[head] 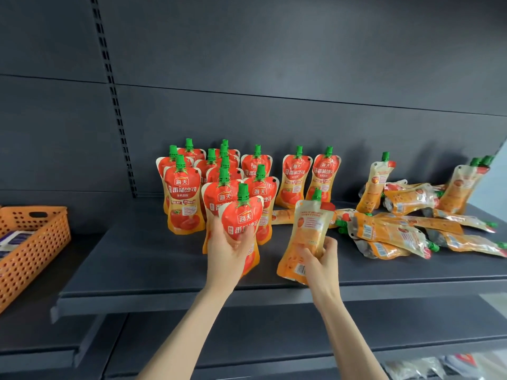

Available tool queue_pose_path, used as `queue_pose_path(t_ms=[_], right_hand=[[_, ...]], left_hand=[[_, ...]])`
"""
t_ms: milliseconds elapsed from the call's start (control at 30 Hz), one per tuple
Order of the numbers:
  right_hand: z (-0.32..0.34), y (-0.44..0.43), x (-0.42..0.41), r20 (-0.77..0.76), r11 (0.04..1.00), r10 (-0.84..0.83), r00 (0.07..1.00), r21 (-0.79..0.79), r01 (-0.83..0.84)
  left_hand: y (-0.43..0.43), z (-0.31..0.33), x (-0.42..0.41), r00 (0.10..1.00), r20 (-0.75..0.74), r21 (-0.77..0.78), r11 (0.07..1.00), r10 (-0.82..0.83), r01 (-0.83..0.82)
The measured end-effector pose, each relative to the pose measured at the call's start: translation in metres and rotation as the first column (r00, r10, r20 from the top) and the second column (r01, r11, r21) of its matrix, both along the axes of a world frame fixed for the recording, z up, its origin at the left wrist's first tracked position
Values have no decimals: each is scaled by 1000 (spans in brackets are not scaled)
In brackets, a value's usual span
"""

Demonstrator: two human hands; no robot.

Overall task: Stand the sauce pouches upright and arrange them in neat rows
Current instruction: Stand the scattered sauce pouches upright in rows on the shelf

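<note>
Red and orange sauce pouches with green caps fill a dark shelf [153, 270]. Several stand upright in rows at the back left [183, 198], and two more stand side by side at the centre back [295, 182]. My left hand [227, 250] grips one upright pouch [241, 220] with its front facing me, in front of the rows. My right hand [319, 259] holds a second pouch [307, 237] by its lower part, back side toward me, slightly tilted. On the right lies a loose heap of fallen pouches [397, 234], with a few leaning upright behind it [374, 185].
An orange perforated basket [33, 242] sits at the left on a neighbouring shelf. The dark back panel with a slotted upright [120, 127] rises behind. A lower shelf [247, 335] lies beneath, with packaged goods at the bottom right [439, 366].
</note>
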State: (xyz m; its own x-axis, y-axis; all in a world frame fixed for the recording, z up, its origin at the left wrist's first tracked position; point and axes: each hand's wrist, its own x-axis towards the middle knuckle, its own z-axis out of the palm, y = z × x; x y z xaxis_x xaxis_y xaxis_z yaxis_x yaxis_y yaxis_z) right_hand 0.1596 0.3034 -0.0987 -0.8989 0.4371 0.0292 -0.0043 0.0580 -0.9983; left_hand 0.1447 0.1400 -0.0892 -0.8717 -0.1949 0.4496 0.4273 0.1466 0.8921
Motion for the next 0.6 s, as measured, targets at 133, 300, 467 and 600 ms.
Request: queue_pose_path(t_ms=[133,300,467,600], right_hand=[[8,-1,4,-89,989,113,990,-87,-121],[13,-10,-5,-117,949,249,961,-169,-267],[7,-29,-16,-226,961,264,938,-18,-276],[-5,-50,-25,-266,971,239,934,59,-231]], left_hand=[[-7,-10,1,992,75,16,995,-99,98],[-12,-7,1,986,115,40,992,-124,120],[-24,-8,-4,985,138,61,993,-104,96],[-37,-5,-7,984,158,50,996,-86,79]])
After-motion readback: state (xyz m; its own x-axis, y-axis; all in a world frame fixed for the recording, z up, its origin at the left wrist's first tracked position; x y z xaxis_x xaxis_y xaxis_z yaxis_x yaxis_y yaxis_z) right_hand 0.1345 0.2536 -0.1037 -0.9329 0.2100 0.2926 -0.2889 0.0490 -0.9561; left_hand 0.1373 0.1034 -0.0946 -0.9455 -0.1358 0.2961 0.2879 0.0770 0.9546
